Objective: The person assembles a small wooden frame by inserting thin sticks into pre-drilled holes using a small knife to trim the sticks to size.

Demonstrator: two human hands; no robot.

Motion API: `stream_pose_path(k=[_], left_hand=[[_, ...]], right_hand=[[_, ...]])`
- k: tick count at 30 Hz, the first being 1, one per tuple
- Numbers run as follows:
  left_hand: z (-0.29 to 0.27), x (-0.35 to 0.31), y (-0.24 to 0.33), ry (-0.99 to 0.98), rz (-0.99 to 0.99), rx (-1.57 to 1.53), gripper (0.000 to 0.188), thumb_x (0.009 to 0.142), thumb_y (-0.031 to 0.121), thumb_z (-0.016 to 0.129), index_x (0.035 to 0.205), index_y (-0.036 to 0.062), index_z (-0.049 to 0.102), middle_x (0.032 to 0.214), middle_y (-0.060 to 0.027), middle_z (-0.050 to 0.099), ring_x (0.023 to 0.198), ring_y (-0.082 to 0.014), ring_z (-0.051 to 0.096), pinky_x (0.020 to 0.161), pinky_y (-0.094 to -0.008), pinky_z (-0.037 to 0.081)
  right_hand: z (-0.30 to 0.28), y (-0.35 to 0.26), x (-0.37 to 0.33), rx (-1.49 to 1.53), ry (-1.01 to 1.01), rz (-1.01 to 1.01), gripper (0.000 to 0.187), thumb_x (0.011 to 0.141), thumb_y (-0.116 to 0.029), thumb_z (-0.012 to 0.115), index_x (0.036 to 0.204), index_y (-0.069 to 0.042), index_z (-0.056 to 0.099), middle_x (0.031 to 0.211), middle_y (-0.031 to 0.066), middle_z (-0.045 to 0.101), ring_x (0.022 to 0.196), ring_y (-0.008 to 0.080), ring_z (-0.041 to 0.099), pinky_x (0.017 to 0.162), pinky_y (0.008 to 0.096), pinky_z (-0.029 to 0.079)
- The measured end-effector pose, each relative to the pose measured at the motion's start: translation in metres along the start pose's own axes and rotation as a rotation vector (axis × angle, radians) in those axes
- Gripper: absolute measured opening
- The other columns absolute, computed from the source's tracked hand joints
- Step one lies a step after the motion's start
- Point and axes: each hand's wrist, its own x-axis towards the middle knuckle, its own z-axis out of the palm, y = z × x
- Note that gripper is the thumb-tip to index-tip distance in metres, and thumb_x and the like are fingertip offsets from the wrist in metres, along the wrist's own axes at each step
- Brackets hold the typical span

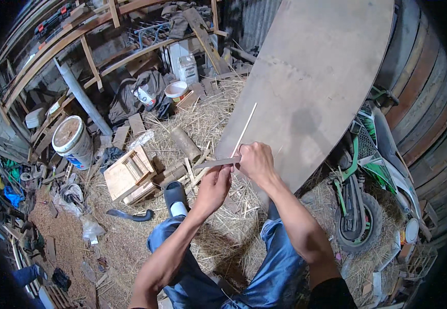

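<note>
My right hand (257, 160) is closed around the handle of a knife, whose flat grey blade (213, 163) points left. Just below the blade, my left hand (214, 186) is closed, its fingertips pinching a thin pale wooden strip (244, 129). The strip runs up and slightly right past the blade, in front of a large brown board (306, 77). Blade and strip cross between my two hands; the knife's handle is hidden in my right fist.
Straw and shavings (223, 110) cover the floor. To the left lie a wooden box-like piece (123, 180), a log (186, 143) and a dark curved tool (129, 215), with a white bucket (79, 149) beyond. On the right stands a green-and-white motorbike (360, 206).
</note>
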Motion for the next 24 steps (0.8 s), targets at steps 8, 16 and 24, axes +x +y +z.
stream_pose_path(k=[8,16,24], left_hand=[[0.006,0.012,0.005,-0.051,0.023,-0.089,0.028,0.100,0.030,0.039,0.088,0.0076,0.050,0.061,0.0027,0.042,0.046,-0.0054,0.036,0.041,-0.0212,0.029],[0.004,-0.021,-0.007,-0.273,-0.161,-0.142,0.028,0.099,0.033,0.037,0.085,0.0116,0.048,0.058,0.0052,0.037,0.044,-0.0053,0.033,0.039,-0.0207,0.025],[-0.020,0.037,0.011,-0.225,-0.219,-0.329,0.023,0.098,0.032,0.039,0.088,0.0125,0.048,0.063,0.0053,0.038,0.046,-0.0062,0.028,0.041,-0.0230,0.020]], right_hand=[[0.005,0.014,0.005,-0.111,0.102,0.140,0.015,0.074,-0.014,0.058,0.068,-0.005,0.068,0.060,0.0191,0.062,0.057,0.0336,0.064,0.057,0.0425,0.052],[-0.003,0.141,-0.010,-0.073,0.109,0.942,0.020,0.075,-0.018,0.061,0.074,0.001,0.067,0.083,0.0251,0.065,0.078,0.0396,0.064,0.068,0.0435,0.051],[0.000,0.079,-0.004,0.236,0.100,0.702,0.029,0.075,-0.023,0.058,0.074,0.005,0.065,0.071,0.0263,0.062,0.074,0.0421,0.062,0.069,0.0458,0.050]])
